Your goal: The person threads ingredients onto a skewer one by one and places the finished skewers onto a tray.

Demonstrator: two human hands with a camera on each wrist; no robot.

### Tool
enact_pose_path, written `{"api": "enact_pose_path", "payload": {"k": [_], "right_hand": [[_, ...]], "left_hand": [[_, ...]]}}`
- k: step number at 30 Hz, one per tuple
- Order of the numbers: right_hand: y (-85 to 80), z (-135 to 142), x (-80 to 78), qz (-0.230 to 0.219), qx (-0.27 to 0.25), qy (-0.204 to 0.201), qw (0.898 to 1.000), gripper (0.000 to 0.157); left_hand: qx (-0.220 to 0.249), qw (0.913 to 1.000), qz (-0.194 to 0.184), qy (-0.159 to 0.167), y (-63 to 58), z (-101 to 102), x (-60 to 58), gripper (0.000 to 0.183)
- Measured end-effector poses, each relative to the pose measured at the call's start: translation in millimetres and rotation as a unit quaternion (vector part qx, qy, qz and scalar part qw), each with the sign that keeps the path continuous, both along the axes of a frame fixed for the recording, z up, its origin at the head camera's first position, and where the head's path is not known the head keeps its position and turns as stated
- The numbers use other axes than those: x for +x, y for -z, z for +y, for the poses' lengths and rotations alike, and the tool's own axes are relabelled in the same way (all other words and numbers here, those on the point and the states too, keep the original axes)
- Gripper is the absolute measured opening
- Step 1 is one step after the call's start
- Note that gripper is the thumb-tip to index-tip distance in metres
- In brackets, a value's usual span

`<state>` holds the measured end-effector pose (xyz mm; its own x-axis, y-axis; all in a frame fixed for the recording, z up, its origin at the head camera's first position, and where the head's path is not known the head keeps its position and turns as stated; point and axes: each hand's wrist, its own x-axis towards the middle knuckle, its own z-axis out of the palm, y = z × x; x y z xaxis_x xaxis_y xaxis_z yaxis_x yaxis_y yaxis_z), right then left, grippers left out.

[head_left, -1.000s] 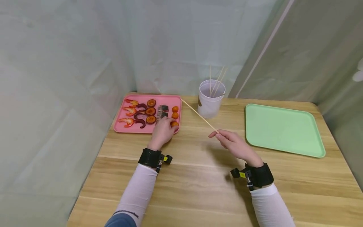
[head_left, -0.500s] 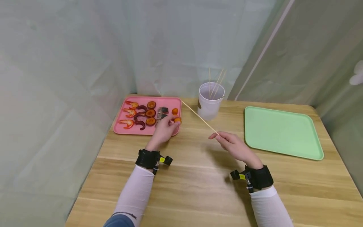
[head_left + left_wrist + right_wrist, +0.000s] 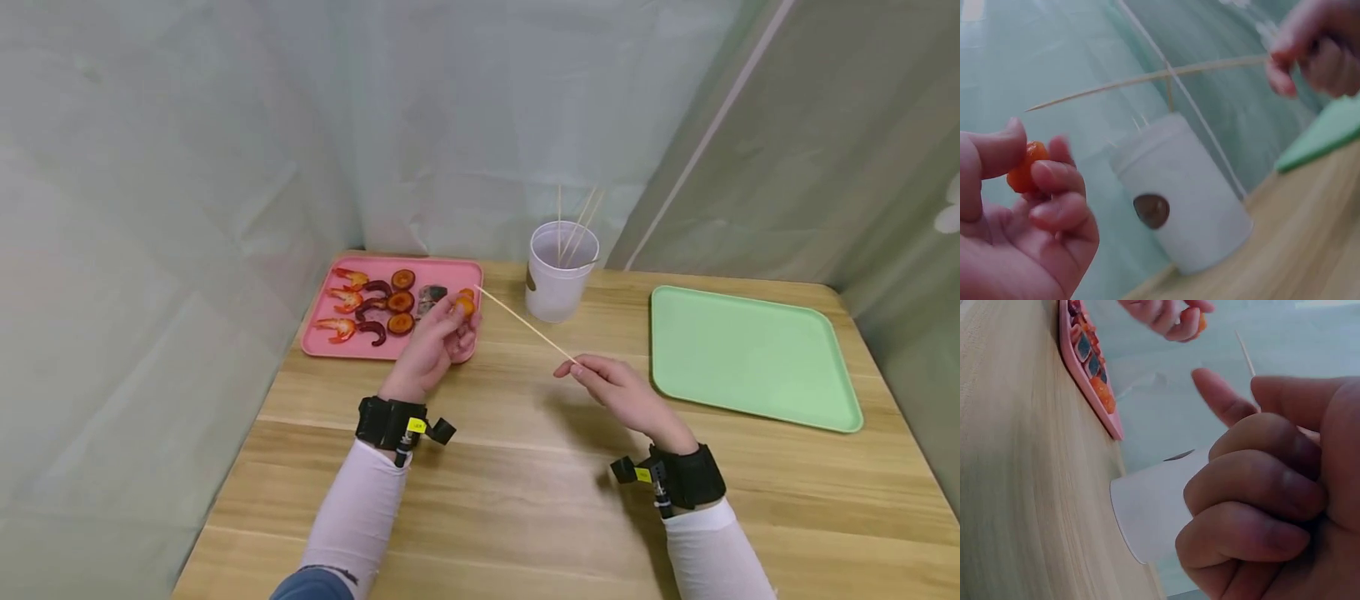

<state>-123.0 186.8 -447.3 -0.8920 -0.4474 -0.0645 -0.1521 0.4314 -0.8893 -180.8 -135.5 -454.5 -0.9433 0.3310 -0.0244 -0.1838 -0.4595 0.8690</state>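
Note:
Between thumb and fingertips, my left hand (image 3: 429, 354) pinches a small shiny orange ball (image 3: 1025, 172), raised over the right side of the pink tray (image 3: 442, 266). My right hand (image 3: 621, 396) grips the blunt end of a thin wooden skewer (image 3: 525, 323). Its pointed tip reaches left, close to the ball but apart from it, as the left wrist view shows. Curled fingers of the right hand (image 3: 1254, 494) fill much of the right wrist view. On the tray lie split shrimp (image 3: 341, 327), dark curled pieces (image 3: 372, 331), round brown slices (image 3: 401, 324), grey-black pieces (image 3: 432, 293) and more orange balls (image 3: 1102, 394).
Behind the hands stands a white cup (image 3: 557, 292) with several skewers (image 3: 576, 221) leaning in it. A pale green tray (image 3: 753, 358) lies on the right of the wooden table (image 3: 517, 500). Grey-green sheeting (image 3: 480, 125) hangs at the back and sides.
My left hand has picked an orange ball off the pink tray, lifted it and turned palm towards the right. The right hand with the skewer has hardly moved.

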Motion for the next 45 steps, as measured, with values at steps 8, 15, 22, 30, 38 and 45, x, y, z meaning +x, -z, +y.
{"api": "enact_pose_path", "payload": {"k": [8,15,22,30,38,45], "right_hand": [[-1.9,1.5,-0.3,0.014,-0.001,-0.013,1.0,0.03],[-3.8,0.5,-0.7,0.028,0.006,-0.014,0.999,0.032],[-2.4,-0.5,0.4,0.018,-0.013,-0.004,1.0,0.034],[-1.9,-2.8,0.8,0.023,-0.01,-0.001,1.0,0.028],[-0.6,-4.5,0.4,0.034,-0.003,0.005,0.999,0.028],[1.6,-4.2,2.2,0.045,0.014,0.004,0.999,0.026]], "left_hand": [[0.149,0.988,-0.03,0.027,-16.0,-3.2,4.1,0.033],[0.15,0.9886,-0.016,0.0,-22.7,-1.3,6.8,0.036],[0.163,0.9866,0.0,-0.008,-20.9,-0.6,8.7,0.035],[0.165,0.9863,0.003,-0.01,-17.9,-2.0,6.7,0.036],[0.159,0.9871,0.018,-0.005,-17.5,-1.9,6.5,0.034],[0.16,0.987,0.01,-0.011,-17.6,-1.1,7.2,0.034]]}}
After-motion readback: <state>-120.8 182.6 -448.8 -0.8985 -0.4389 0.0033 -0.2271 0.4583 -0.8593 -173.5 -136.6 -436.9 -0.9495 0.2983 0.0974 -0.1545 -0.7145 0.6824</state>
